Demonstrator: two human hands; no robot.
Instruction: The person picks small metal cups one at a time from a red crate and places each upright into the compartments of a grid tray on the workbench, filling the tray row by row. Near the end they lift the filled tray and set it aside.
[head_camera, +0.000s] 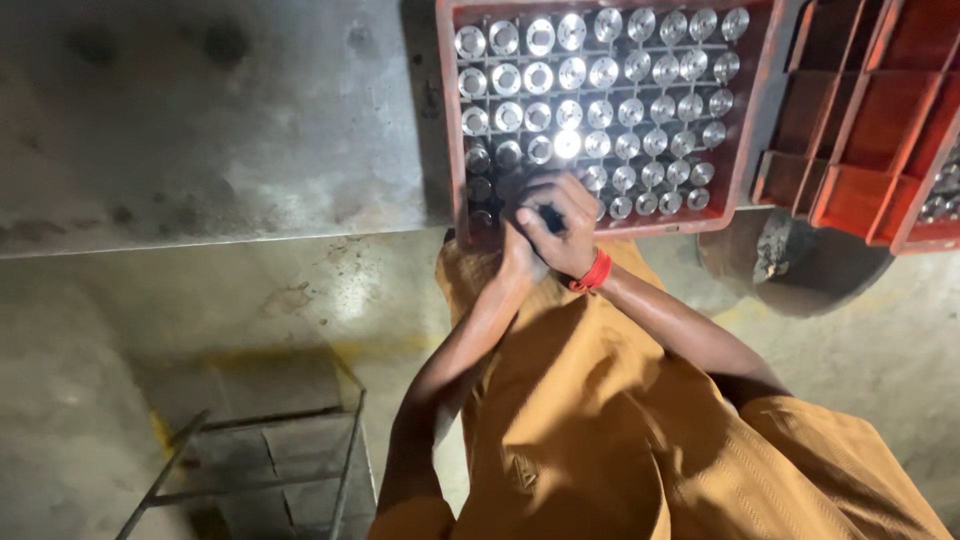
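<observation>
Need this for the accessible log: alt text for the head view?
Both hands, right hand over left hand, meet at the near edge of a red tray of shiny round metal parts on a grey table. Another red crate sits right.

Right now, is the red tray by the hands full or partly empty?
Nearly full. The red tray holds rows of shiny round metal parts across almost every slot; the near-left corner is hidden by the hands, so cannot tell there.
</observation>
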